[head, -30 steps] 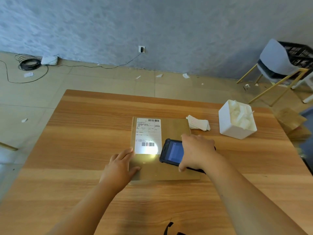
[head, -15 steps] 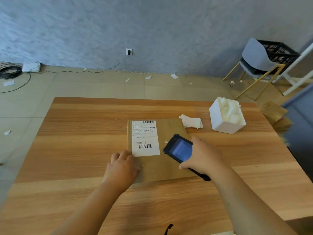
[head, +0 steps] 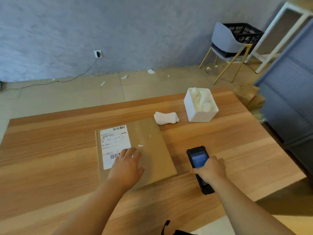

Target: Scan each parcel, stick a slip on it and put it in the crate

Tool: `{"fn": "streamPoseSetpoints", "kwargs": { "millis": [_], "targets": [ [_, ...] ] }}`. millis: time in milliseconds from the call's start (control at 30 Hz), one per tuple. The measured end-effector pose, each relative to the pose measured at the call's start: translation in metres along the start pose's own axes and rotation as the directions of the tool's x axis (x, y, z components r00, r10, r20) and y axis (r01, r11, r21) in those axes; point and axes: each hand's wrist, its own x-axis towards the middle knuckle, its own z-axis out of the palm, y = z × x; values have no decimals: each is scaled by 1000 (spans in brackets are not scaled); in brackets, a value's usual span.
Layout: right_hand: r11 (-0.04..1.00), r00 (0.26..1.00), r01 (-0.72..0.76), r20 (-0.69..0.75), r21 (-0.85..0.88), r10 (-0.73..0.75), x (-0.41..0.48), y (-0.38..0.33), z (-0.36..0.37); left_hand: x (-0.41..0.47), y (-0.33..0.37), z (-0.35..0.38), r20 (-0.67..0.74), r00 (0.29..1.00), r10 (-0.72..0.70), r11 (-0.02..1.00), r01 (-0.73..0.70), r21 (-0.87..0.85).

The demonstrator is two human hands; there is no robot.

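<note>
A flat brown parcel with a white shipping label lies on the wooden table. My left hand rests flat on the parcel, fingers apart, covering the label's lower right corner. My right hand grips a black handheld scanner with a lit blue screen, low over the table just right of the parcel. A small stack of white slips lies beyond the parcel's far right corner. A black crate stands behind a chair at the far right.
A white box stuffed with crumpled white paper stands right of the slips. Beyond the table are a grey chair with gold legs, a white frame, brown parcels on the floor and a blue-grey panel at the right edge.
My right hand carried the scanner off the parcel to the right and down toward the table. My left hand slid from the parcel's near left corner onto its top. The camera turned right.
</note>
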Motion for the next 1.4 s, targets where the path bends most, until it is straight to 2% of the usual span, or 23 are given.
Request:
{"fn": "streamPoseSetpoints", "kwargs": {
  "millis": [200, 367, 500, 567, 733, 833, 933, 1067, 1233, 1400],
  "targets": [
    [999, 997, 11, 78, -45, -7, 38, 20, 16, 27, 25, 10, 34, 999, -24, 999, 23, 27],
    [989, 992, 77, 110, -127, -63, 60, 18, 24, 34, 36, 14, -56, 993, -104, 993, 107, 50],
    [971, 975, 146, 194, -190, -109, 79, 11, 20, 40, 44, 13, -95, 981, -169, 981, 177, 77],
    [964, 965, 196, 210, -180, -157, 90, 1, 13, 44, 46, 12, -90, 973, -214, 973, 220, 67],
    [922, 924, 370, 146, -110, -353, 119, -49, -3, 58, 42, 4, -116, 944, -309, 951, 307, -40],
    [824, 839, 544, 131, -156, -529, 135, -81, -5, 67, 38, 1, -129, 932, -338, 941, 330, -74],
    [666, 708, 704, 162, -249, -688, 153, -109, -2, 74, 33, -1, -128, 921, -369, 928, 358, -98],
    [446, 556, 804, 230, -393, -799, 173, -140, 5, 75, 31, 2, -171, 914, -368, 930, 362, -64],
    [338, 543, 781, 303, -526, -783, 183, -153, 15, 72, 34, 6, -181, 909, -374, 927, 369, -64],
    [208, 482, 774, 343, -598, -806, 182, -152, 19, 74, 37, 6, -168, 901, -401, 916, 390, -94]
  ]
}}
